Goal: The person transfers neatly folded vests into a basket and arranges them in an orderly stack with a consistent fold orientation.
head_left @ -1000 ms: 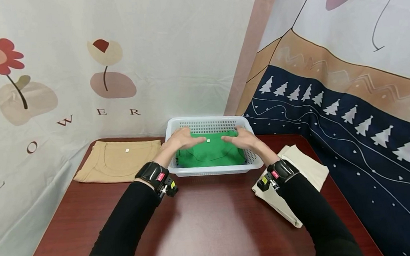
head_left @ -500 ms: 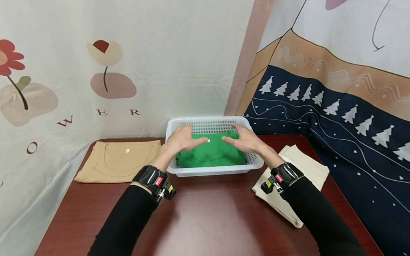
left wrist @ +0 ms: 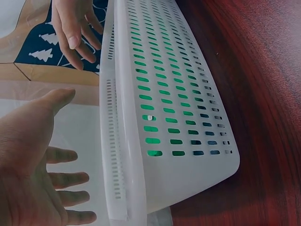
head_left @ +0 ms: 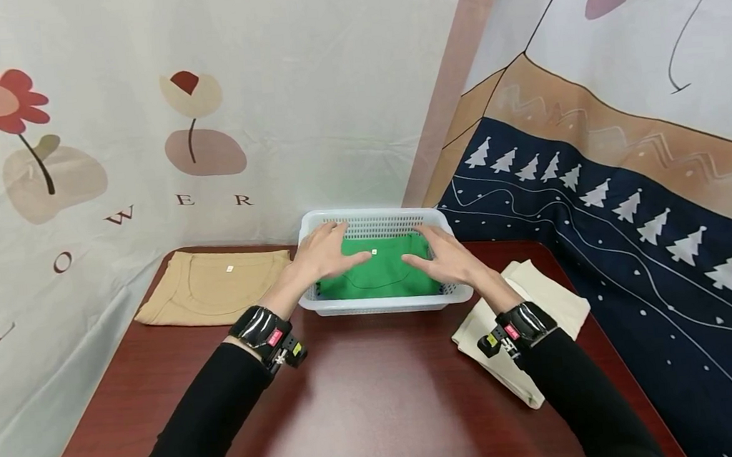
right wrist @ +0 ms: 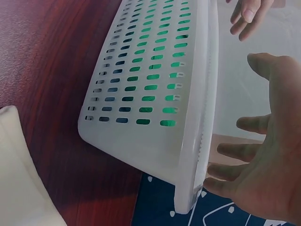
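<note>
A white slotted plastic basket (head_left: 378, 305) stands at the back of the table, with a folded green shirt (head_left: 379, 274) lying inside it. Above the basket's left side hovers my left hand (head_left: 324, 253), fingers spread and holding nothing. Over the right side my right hand (head_left: 448, 256) does the same, its thumb toward the other hand. The left wrist view has the left hand (left wrist: 33, 160) apart from the basket rim (left wrist: 129, 141). In the right wrist view the right hand (right wrist: 268, 141) is beside the rim, fingers extended; whether a fingertip touches it I cannot tell.
A folded tan shirt (head_left: 216, 290) lies left of the basket on the dark red table (head_left: 379, 399). To the right, partly beneath the right forearm, is a folded cream cloth (head_left: 498, 354). Printed curtains (head_left: 306, 118) hang right behind the table.
Both hands have drawn slightly apart, and the wrists have shifted outward. The right hand has come a little nearer the person. Basket and garments stay where they were.
</note>
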A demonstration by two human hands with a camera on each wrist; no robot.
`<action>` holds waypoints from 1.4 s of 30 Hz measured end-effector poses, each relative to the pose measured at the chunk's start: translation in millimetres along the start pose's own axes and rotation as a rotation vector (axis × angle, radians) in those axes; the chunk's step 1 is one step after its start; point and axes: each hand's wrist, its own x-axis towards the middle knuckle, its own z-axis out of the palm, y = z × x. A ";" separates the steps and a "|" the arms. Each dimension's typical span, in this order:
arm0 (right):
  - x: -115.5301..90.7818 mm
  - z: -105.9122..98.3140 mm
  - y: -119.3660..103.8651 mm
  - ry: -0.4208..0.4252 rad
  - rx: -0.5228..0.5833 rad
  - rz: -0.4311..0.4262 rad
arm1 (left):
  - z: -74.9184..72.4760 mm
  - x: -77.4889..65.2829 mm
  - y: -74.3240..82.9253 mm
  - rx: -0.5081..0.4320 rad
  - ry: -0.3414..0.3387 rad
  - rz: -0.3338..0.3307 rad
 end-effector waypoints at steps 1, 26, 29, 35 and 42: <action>-1.3 0.4 0.4 0.001 -0.008 -0.003 | 0.3 -0.7 -0.4 0.007 0.002 0.003; -38.7 -4.3 3.6 0.047 -0.090 -0.058 | 5.9 -30.5 15.3 0.072 0.037 0.095; -43.1 -3.8 5.6 0.064 -0.102 -0.065 | 6.9 -34.1 18.9 0.081 0.034 0.103; -54.2 -3.7 8.4 0.093 -0.126 -0.077 | 13.5 -38.4 27.5 0.100 0.033 0.119; -68.1 -6.2 15.7 0.097 -0.134 -0.045 | 23.4 -42.2 41.4 0.099 0.026 0.153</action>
